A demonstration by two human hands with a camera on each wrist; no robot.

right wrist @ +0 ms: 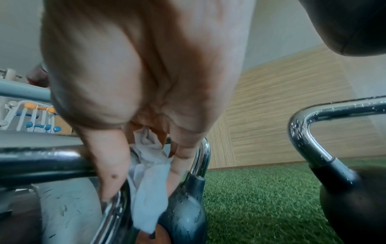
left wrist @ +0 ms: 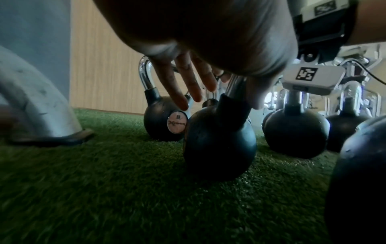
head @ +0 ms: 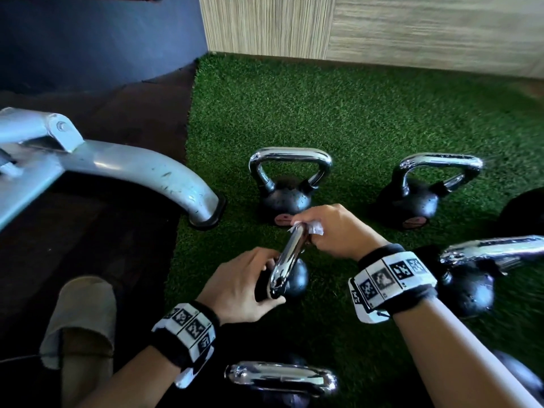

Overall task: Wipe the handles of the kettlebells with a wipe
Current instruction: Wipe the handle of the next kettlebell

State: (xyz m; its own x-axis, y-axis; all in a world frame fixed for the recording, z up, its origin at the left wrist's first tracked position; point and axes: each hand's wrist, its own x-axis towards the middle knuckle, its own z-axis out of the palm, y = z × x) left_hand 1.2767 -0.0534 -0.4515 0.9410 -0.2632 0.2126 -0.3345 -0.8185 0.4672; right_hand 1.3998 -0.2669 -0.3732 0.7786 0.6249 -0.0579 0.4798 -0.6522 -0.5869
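A small black kettlebell [head: 297, 279] with a chrome handle [head: 290, 256] stands on the green turf [head: 323, 113] in front of me. My left hand [head: 262, 285] grips it low down, thumb on the near side of the handle's base and fingers on the far side. In the left wrist view the left hand [left wrist: 225, 99] sits over the same kettlebell [left wrist: 219, 142]. My right hand [head: 312, 231] pinches a white wipe [head: 316, 228] round the far end of the handle. In the right wrist view the wipe [right wrist: 148, 181] is bunched between thumb and fingers [right wrist: 179, 158] against the chrome.
Several more chrome-handled kettlebells stand around: one behind [head: 284, 187], one at the back right [head: 418, 195], one at the right [head: 471, 281], one near my body [head: 281, 378]. A grey machine leg [head: 147, 172] ends at the turf's left edge. A wood-panelled wall [head: 412, 25] closes the back.
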